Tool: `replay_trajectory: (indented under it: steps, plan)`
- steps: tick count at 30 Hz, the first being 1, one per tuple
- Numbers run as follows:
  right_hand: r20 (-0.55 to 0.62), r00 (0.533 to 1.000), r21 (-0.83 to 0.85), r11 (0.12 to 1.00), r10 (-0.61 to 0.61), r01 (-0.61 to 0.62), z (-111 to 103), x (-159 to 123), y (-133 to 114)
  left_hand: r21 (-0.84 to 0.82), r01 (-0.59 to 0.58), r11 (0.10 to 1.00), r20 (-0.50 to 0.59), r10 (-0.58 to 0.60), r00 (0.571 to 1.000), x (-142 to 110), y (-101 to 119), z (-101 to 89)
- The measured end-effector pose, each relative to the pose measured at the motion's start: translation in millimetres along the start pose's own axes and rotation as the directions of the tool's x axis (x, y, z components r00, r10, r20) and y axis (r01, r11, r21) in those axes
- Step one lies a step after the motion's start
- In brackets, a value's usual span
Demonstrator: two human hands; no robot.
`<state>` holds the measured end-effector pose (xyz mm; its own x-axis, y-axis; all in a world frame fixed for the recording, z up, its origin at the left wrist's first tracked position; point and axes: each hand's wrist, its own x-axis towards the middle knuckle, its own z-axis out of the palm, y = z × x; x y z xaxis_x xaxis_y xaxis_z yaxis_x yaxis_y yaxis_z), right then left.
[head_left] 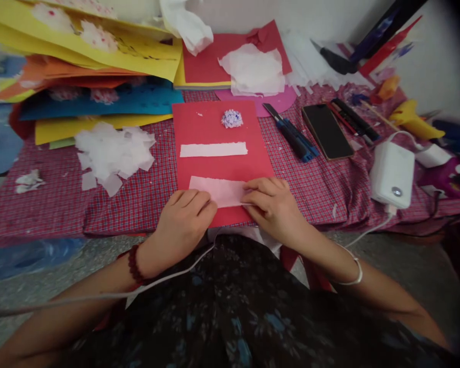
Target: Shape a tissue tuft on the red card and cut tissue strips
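Holding pale paper [224, 192] — left hand [184, 222], right hand [279, 209] — over red sheet [210, 122]

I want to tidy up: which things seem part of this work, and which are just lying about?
Seemingly in use:
pale paper between left hand and right hand
red sheet beneath
white strip and speckled ball on that sheet

Apparently lying about:
phone
crumpled scrap
cutter, possibly needed
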<state>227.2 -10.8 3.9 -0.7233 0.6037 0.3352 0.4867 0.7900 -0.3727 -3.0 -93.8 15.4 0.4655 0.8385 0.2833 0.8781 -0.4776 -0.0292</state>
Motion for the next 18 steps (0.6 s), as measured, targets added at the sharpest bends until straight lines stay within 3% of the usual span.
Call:
replay_trajectory:
  steps: [7, 18]
  plan:
    - [-0.005, 0.995, 0.073, 0.992, 0.100, -0.099, -6.4, -16.9, 11.2, -0.365, 0.088, 0.927, 0.053, -0.074, 0.996, -9.8, -12.6, -2.1]
    - [-0.020, 0.980, 0.125, 0.973, 0.199, -0.195, -6.1, -19.4, 8.8, -0.477, 0.277, 0.834, 0.074, -0.276, 0.958, -19.5, -42.6, -9.2]
